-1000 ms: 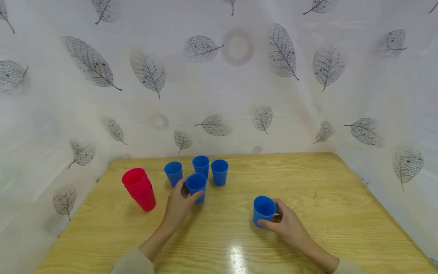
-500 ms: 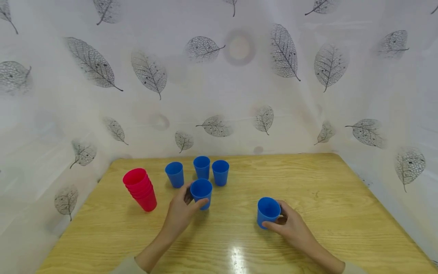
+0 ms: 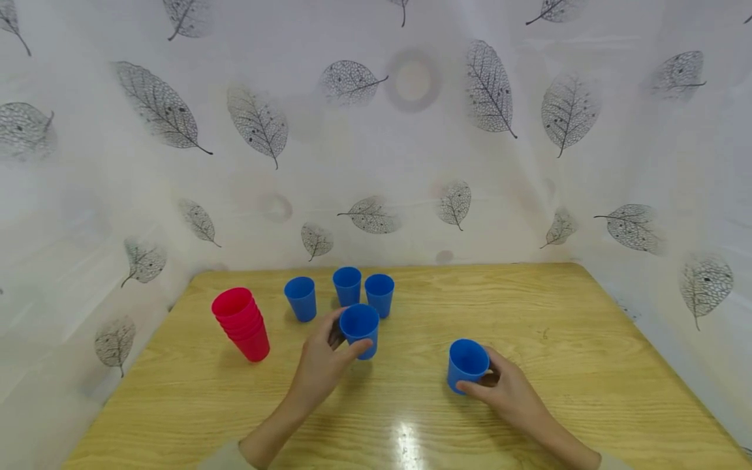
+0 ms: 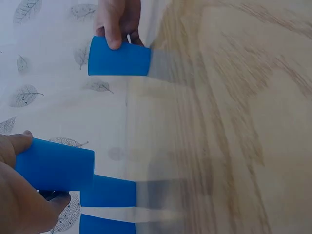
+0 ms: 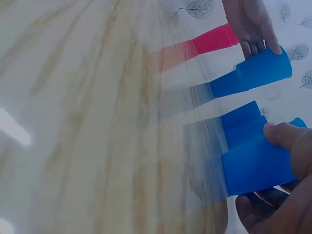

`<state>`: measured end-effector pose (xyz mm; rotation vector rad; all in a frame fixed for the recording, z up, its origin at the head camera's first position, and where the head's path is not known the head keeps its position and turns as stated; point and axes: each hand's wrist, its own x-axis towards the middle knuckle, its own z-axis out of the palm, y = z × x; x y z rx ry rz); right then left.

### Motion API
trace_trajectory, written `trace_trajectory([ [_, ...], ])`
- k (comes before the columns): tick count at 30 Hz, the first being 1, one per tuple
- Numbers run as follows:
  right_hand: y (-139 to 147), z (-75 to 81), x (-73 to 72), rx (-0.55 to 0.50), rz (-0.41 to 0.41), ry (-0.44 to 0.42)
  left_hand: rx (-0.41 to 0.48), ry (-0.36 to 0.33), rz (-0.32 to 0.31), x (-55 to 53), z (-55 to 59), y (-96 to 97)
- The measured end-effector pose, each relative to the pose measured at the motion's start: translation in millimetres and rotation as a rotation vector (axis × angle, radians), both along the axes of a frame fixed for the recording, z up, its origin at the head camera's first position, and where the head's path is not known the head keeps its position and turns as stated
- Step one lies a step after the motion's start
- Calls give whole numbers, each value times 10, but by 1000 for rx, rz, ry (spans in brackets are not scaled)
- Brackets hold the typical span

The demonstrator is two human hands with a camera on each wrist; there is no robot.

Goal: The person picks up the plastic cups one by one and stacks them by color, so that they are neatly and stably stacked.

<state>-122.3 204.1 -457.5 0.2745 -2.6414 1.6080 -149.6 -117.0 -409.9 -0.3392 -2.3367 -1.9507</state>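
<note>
As the red cup stack [image 3: 242, 326] is taken for landmark, its place: set on the wooden table [image 3: 564, 372], several cups nested, mouths up.
Left hand [image 3: 322, 367]: held to the right of the red stack; fingers and thumb curled around the sides of a cup, spread only as wide as the cup body.
Left-held blue cup [image 3: 361, 329]: carried right of the red stack, mouth up; base seen raised off the table in the left wrist view.
Right hand [image 3: 511, 393]: placed far to the right of the red stack and nearer the person; thumb laid on the near side of a second cup, fingers wrapped around the other side, spread to its width.
Right-held blue cup [image 3: 467, 367]: kept upright, well right of the red stack; base seen meeting its own reflection on the table.
Left blue cup [image 3: 301, 300]: stood upright, near the red stack, right and slightly behind.
Rear blue cup [image 3: 347, 286]: stood farther right and behind the red stack; lower part partly hidden.
Right blue cup [image 3: 380, 295]: stood rightmost of these three, right of the red stack.
Backdrop [image 3: 376, 150]: pale, leaf-printed, hung behind the red stack.
</note>
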Motion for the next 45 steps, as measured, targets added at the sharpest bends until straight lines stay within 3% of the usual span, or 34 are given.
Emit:
trace_trajectory([
  [11,8,5,-4,29,-13,5,39,16,-110,25,181,269],
  [22,3,18,-7,64,-24,10,33,98,-266,-4,362,669],
  [34,-97,8,-16,-7,72,23,49,68,-302,-49,374,885],
  [45,-144,-9,-53,-14,79,5,56,89,-333,-82,333,1014],
])
